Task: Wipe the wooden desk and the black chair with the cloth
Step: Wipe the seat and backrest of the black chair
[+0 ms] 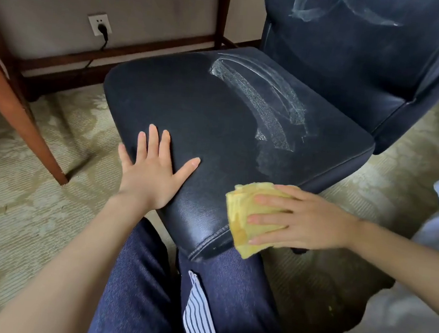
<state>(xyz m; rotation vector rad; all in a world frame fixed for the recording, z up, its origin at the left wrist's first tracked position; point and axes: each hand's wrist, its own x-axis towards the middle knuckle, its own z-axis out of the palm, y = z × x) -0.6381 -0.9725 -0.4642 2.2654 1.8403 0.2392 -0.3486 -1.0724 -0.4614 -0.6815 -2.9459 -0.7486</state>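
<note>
**A:** What does the person see at the far left?

**B:** A slanting leg of the wooden desk (18, 111), with its lower rails running along the far wall. On that wall is a white socket (99, 24) with a black plug (104, 31) in it. Patterned carpet (24, 202) covers the floor beneath.

**A:** And the left grip?

**B:** The left grip (151, 171), a bare hand, lies palm down on the near left part of the seat. Its fingers are straight and spread, and it holds nothing.

**A:** Where is the chair itself?

**B:** The black chair (218, 107) fills the middle, just right of the desk leg. Its near corner sits over the person's denim-clad knees (229, 286). Pale streaks (261, 103) curve across the right half of the seat, and fainter ones mark the backrest (354, 72) at the far right.

**A:** And the cloth?

**B:** The yellow cloth (240, 205), folded, sits on the seat's near right edge and hangs a little over the rim. The right grip (306, 221) rests on top of it, fingers straight and pointing left. They press the cloth against the seat rather than curling round it, and the thumb lies along the cloth's far edge.
</note>
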